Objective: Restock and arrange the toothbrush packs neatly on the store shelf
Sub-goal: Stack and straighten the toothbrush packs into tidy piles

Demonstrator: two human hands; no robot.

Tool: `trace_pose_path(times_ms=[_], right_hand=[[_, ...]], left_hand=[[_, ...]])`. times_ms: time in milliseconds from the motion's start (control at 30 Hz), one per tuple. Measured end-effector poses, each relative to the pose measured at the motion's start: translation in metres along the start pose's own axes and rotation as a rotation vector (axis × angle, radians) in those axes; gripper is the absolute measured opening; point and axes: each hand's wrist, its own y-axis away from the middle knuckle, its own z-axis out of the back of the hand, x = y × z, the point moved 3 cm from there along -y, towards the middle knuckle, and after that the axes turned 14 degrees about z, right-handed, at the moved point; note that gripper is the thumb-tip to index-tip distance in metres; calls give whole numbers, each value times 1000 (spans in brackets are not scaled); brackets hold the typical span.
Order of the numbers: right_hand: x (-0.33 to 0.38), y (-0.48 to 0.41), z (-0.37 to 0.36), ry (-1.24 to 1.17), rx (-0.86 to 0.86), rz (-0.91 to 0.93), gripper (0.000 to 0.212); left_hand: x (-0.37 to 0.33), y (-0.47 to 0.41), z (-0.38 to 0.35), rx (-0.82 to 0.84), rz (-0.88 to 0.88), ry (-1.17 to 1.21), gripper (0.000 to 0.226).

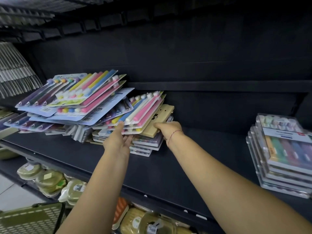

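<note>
Shelf [168, 169]: black, matte, running from the left edge across to the right edge. Back panel [185, 53]: dark, plain, rising behind the shelf's rear edge. Upper shelf [67, 29]: overhanging at the top left, lying in shadow. Floor [15, 195]: pale, showing below the shelf's front left corner. Basket [30, 220]: green plastic, slotted, sitting beside the floor patch. Light: falling dimly, brightening toward the front edge.

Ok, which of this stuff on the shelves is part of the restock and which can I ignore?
Job: jumbled toothbrush packs; beige pack gripped by right hand; pastel pack held by left hand; dark shelf; clear-box stack.
Ignore: green containers below; green basket; hanging items.
</note>
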Motion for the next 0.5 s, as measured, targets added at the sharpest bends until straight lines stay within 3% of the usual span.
trace_pose_path(times_ms=[100,233,367,500], right_hand=[[4,4,4,22,23,-63,22],[-2,12,4,-1,43,-115,40],[1,12,4,-49,8,-77,22],[-1,12,4,-127,44,-138,22]], left_hand=[[6,8,-2,-11,-55,12,73],[24,20,0,-47,-152,-214,77],[53,33,4,4,-273,-547,68],[56,32,14,49,-374,-592,57]])
